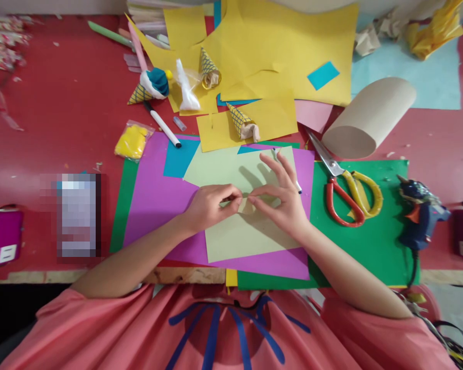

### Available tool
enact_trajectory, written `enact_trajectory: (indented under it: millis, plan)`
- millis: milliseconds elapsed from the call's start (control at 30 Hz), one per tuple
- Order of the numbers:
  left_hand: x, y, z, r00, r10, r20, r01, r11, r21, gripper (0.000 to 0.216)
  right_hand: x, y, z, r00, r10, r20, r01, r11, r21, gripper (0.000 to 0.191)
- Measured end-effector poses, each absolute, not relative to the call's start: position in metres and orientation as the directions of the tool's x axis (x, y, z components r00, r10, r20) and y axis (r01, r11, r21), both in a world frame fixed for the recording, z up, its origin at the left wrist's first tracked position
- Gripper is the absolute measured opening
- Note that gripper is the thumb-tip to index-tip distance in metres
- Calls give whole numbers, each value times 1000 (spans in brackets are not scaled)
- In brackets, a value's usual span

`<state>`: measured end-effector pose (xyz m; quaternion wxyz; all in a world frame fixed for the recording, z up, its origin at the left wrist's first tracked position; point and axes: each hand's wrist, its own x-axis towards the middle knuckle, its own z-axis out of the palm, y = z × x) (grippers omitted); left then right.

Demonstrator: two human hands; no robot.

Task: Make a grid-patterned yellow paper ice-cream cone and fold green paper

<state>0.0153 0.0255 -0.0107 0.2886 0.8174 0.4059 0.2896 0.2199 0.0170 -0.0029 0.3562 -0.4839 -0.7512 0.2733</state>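
Note:
My left hand (214, 205) and my right hand (283, 200) meet fingertip to fingertip above a pale green sheet (231, 246). Each pinches thumb against forefinger. Between the tips there seems to be a small pale piece, too faint against the sheet to name. The right hand's other fingers are raised and spread. Under the pale sheet lies purple paper (150, 200), with a blue piece (180, 159) at its upper left. A white pen, partly hidden by the right hand, rests on the sheet.
Scissors (334, 169) and a glue gun (422, 216) lie right on green paper (370, 257). Behind are a cardboard tube (370, 118), yellow sheets (285, 46), patterned paper cones (239, 121), a marker (164, 126) and a yellow clay packet (133, 141). A blurred phone-like rectangle (79, 216) lies left.

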Motion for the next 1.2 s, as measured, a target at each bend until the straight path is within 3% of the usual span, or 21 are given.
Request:
enact_trajectory:
  millis: [133, 233, 300, 400, 533, 667, 833, 1200]
  plan:
    - [14, 27, -4, 401, 908, 117, 448, -306, 840, 15, 226, 23, 0, -250, 954, 168, 449, 268, -853, 9]
    - [12, 29, -4, 327, 944, 47, 357, -169, 919, 19, 229, 25, 5, -235, 969, 72, 288, 141, -947, 10]
    - [11, 31, -6, 277, 961, -20, 264, -56, 963, 22, 229, 25, 6, -204, 979, 4, 164, 38, -986, 20]
    - [11, 35, -8, 214, 971, -109, 123, 83, 989, 25, 227, 25, 4, -160, 985, -67, -17, -71, -997, 46]
    - [13, 37, -8, 186, 973, -134, 9, 135, 991, 30, 221, 23, -2, -219, 961, -166, -228, -216, -949, 46]
    - [18, 32, -4, 233, 956, -177, -40, 191, 981, 31, 216, 20, -4, -291, 934, -208, -243, -282, -928, 34]
    - [21, 21, 1, 347, 899, -268, 17, 280, 960, 26, 216, 19, -4, -255, 943, -215, -189, -266, -945, 18]
    - [31, 37, 17, 503, 784, -363, 205, 300, 932, 18, 211, 23, 1, -364, 889, -277, -244, -377, -893, 15]
